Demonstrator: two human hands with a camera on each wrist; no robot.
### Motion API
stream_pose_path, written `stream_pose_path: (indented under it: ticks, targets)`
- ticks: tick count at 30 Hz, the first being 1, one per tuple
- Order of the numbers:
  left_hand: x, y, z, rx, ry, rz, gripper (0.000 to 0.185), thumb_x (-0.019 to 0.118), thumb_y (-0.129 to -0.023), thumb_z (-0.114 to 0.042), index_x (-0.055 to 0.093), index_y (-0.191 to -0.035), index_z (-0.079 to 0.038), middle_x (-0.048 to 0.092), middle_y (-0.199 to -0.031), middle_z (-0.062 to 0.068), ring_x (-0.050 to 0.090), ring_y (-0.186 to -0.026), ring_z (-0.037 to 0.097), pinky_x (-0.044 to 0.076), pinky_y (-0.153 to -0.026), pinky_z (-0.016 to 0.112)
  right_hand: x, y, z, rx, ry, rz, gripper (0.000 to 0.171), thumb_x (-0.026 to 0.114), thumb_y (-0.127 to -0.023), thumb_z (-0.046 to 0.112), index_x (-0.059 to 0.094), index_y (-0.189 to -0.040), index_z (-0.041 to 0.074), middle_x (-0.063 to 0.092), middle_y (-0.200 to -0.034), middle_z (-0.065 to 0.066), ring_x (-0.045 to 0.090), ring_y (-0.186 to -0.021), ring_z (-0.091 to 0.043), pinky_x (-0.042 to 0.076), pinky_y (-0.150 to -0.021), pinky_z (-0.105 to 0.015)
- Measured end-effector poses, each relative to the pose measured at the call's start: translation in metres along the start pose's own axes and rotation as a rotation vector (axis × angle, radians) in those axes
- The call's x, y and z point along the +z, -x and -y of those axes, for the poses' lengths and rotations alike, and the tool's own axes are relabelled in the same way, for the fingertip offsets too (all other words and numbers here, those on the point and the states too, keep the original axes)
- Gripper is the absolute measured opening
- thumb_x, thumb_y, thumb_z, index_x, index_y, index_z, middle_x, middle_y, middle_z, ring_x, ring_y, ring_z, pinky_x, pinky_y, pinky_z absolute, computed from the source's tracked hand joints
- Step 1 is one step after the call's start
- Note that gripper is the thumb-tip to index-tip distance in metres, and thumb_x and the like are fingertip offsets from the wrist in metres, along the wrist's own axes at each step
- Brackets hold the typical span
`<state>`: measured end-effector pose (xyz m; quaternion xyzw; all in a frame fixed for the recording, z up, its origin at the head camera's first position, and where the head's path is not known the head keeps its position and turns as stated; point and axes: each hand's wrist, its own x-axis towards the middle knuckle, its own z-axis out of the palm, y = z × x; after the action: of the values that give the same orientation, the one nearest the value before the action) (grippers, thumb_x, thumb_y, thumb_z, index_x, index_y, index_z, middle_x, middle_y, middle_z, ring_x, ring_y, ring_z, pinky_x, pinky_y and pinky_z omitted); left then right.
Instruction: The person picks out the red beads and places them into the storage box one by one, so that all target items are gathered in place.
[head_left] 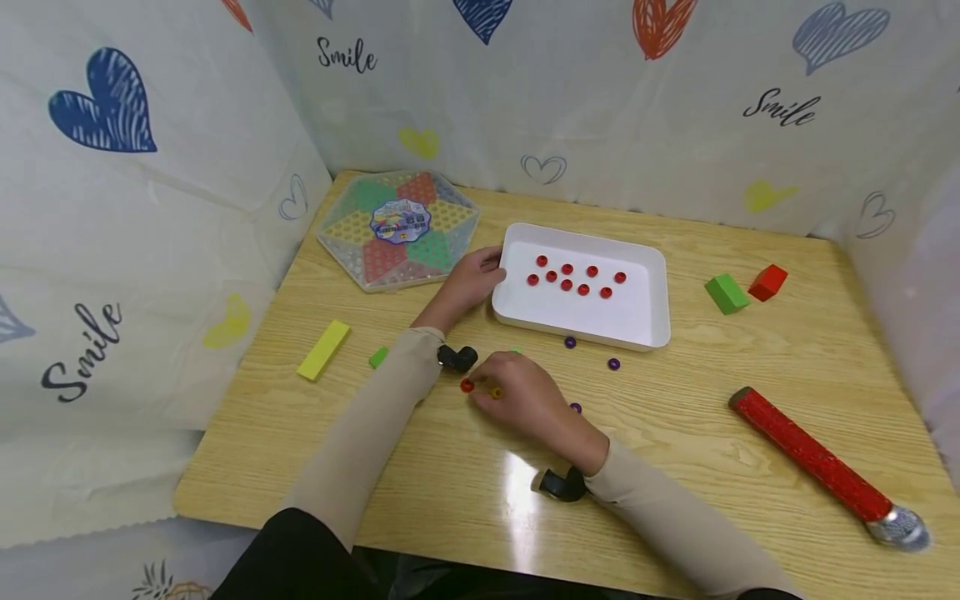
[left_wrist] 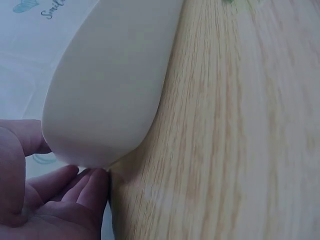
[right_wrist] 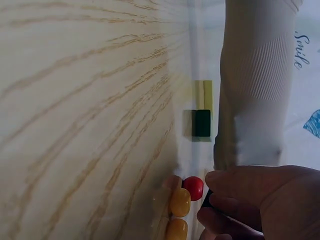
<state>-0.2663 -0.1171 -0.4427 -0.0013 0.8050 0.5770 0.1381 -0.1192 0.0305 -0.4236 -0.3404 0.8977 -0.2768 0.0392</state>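
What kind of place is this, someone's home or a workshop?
Probably a small staged tabletop booth, not a lived-in room: a wooden table screened by heart-printed "Smile" curtains, laid with a board game and a white tray of red beads.

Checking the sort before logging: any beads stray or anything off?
Yes. Three purple beads lie loose on the table outside the white tray, which holds only red beads. By the right hand sit a red bead and yellow ones.
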Motion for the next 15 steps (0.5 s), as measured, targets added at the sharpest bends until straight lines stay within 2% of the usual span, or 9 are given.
stream_pose_path:
  ticks: [15]
  targets:
    - [-0.001, -0.002, 0.004, 0.005, 0.019, 0.006, 0.054, 0.054, -0.103, -0.023, 0.042, -0.156, -0.018, 0.048, -0.157, 0.005, 0.048, -0.143, 0.019, 0.044, -0.117, 0.032, 0.013, -0.005, -0.003, -0.006, -0.001, -0.008, 0.006, 0.076, -0.089, 0.020, 0.079, -0.094, 0.018, 0.076, -0.090, 0.007, 0.070, -0.089, -0.010, 0.059, -0.082, -0.030]
